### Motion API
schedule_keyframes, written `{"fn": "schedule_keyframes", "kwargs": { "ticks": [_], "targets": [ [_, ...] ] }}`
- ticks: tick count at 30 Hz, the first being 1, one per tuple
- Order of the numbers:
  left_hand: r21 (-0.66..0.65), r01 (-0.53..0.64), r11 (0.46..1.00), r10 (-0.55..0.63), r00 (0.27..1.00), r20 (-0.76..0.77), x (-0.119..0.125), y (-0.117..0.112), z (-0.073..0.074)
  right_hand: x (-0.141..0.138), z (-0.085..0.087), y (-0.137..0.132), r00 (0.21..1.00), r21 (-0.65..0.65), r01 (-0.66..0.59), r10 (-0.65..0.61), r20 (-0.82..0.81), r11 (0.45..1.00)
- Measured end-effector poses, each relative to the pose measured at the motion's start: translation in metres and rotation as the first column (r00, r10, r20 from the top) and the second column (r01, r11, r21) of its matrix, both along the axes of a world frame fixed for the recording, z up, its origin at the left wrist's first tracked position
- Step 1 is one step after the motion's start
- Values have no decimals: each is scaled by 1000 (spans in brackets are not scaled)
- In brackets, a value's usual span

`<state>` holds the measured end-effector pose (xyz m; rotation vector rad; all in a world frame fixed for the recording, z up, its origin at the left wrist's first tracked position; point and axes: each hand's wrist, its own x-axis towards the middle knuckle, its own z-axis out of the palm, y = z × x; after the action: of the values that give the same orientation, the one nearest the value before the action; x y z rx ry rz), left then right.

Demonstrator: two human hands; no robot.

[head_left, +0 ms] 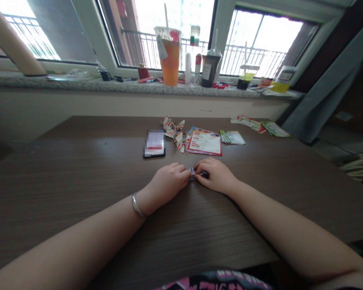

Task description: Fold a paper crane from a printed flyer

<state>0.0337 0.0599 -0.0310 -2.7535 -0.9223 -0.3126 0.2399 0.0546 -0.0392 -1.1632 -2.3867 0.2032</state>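
Observation:
Both my hands rest close together on the dark wooden table (78, 173). My left hand (166, 183), with a silver bracelet at the wrist, is curled and pinches one end of a small folded piece of printed paper (192, 173). My right hand (216, 175) is curled over the other end of that paper, pressing it against the table. Most of the paper is hidden under the fingers.
Beyond my hands lie a phone (154, 144), folded paper cranes (174, 133), a red-bordered leaflet (205, 142) and more paper sheets (232, 137) to the right. The stone windowsill (78, 85) holds an orange drink cup (170, 56), a dark cup (210, 66) and small bottles.

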Motion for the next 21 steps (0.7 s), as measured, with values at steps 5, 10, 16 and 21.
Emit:
{"fn": "schedule_keyframes", "kwargs": {
  "ticks": [5, 10, 16, 21],
  "targets": [
    [-27, -19, 999, 20, 999, 45, 0, 2, -3, 0, 1, -2, 999, 6, -22, 22, 37, 1000],
    [-53, -26, 998, 31, 994, 105, 0, 5, -5, -1, 2, -3, 996, 40, -5, 2, 89, 999],
    [-32, -11, 999, 13, 998, 60, -1, 6, -5, -2, 2, -4, 991, 57, 12, -20, 132, 998],
    [-67, -6, 998, 12, 995, 95, -1, 5, -5, -4, 3, -3, 989, 56, 36, -44, 140, 998]
  ]
}}
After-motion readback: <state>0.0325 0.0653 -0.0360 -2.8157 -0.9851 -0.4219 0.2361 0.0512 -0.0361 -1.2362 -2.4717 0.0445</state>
